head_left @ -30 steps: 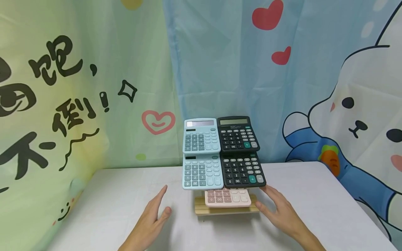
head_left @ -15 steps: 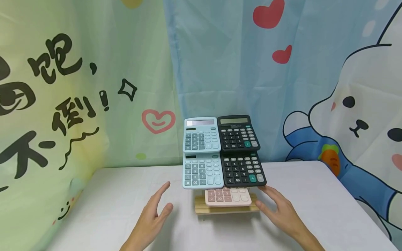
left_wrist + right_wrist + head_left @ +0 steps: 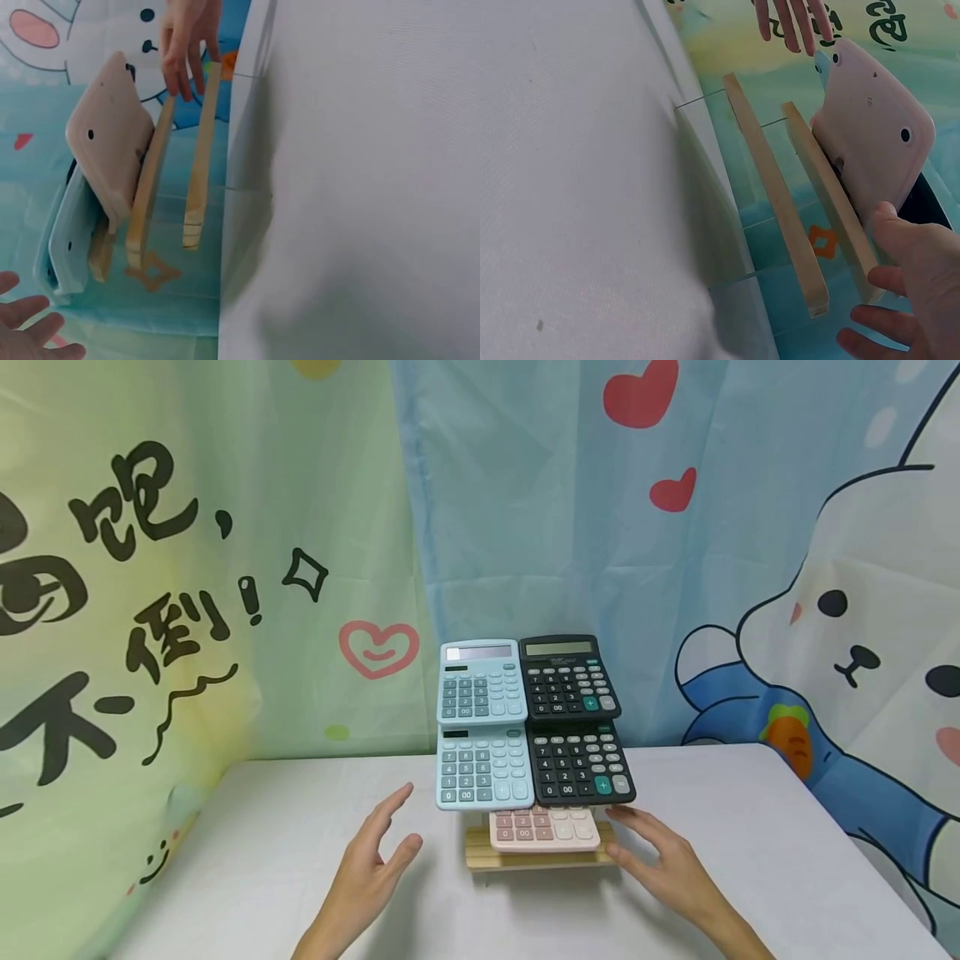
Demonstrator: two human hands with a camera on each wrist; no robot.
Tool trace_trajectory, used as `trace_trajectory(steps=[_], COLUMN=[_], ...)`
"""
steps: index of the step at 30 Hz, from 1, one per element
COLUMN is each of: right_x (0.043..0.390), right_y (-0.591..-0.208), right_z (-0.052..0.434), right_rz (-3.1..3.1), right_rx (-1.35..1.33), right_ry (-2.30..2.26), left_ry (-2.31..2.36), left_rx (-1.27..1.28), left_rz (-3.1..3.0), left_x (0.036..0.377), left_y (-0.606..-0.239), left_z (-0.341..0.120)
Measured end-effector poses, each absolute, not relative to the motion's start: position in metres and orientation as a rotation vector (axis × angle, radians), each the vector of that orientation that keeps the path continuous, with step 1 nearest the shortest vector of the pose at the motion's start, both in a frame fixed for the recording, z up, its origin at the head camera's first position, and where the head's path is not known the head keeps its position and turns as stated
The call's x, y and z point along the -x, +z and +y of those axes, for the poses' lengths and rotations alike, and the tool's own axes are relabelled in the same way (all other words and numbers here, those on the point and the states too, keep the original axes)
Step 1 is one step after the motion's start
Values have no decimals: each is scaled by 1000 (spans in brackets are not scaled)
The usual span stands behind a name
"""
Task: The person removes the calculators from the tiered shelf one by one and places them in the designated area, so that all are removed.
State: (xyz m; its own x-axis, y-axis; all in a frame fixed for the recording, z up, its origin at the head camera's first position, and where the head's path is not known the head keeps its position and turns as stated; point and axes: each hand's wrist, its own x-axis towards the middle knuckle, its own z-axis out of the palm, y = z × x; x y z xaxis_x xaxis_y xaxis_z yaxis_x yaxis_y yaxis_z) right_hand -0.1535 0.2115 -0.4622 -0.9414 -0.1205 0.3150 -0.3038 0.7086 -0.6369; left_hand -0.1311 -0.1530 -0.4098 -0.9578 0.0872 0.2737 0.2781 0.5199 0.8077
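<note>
A green cloth backdrop (image 3: 150, 610) with bold black brush characters and an exclamation mark hangs at left; the writing is not clear enough to read with certainty. On the white tabletop (image 3: 262, 860), the left hand (image 3: 367, 868) hovers with fingers straight and spread, holding nothing, just left of a wooden rack (image 3: 525, 858). The slatted rack carries 5 plastic calculators: 2 pale blue (image 3: 483, 768) stacked at left, 2 black (image 3: 577, 764) at right, and 1 pink (image 3: 546, 828) on the lowest step. Key digits 1 to 9 and "00" are legible; the brand above the black keypad is too small to read. The right hand (image 3: 663, 860) reaches the rack's right end, fingers loosely extended, gripping nothing; contact cannot be told. Further right, a blue backdrop shows red hearts and a white cartoon rabbit (image 3: 847, 635). The wrist views alone reveal the pink calculator's smooth back (image 3: 877, 120), leaning on plain wooden slats (image 3: 150, 187).
</note>
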Motion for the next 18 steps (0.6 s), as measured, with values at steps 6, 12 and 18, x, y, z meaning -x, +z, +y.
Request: trace_trajectory(steps=[6, 12, 18], right_x=[156, 158, 159], right_y=[-466, -471, -475], right_z=[213, 216, 217], right_rz=[-2674, -2688, -2710], right_rx=[-368, -390, -394], right_ry=[1062, 1064, 1044], left_ry=[-1420, -1424, -1433], left_rx=[323, 323, 309], left_rz=[-2524, -2501, -2492], left_x=[134, 137, 140], left_y=[-408, -406, -405], left_z=[-150, -147, -146])
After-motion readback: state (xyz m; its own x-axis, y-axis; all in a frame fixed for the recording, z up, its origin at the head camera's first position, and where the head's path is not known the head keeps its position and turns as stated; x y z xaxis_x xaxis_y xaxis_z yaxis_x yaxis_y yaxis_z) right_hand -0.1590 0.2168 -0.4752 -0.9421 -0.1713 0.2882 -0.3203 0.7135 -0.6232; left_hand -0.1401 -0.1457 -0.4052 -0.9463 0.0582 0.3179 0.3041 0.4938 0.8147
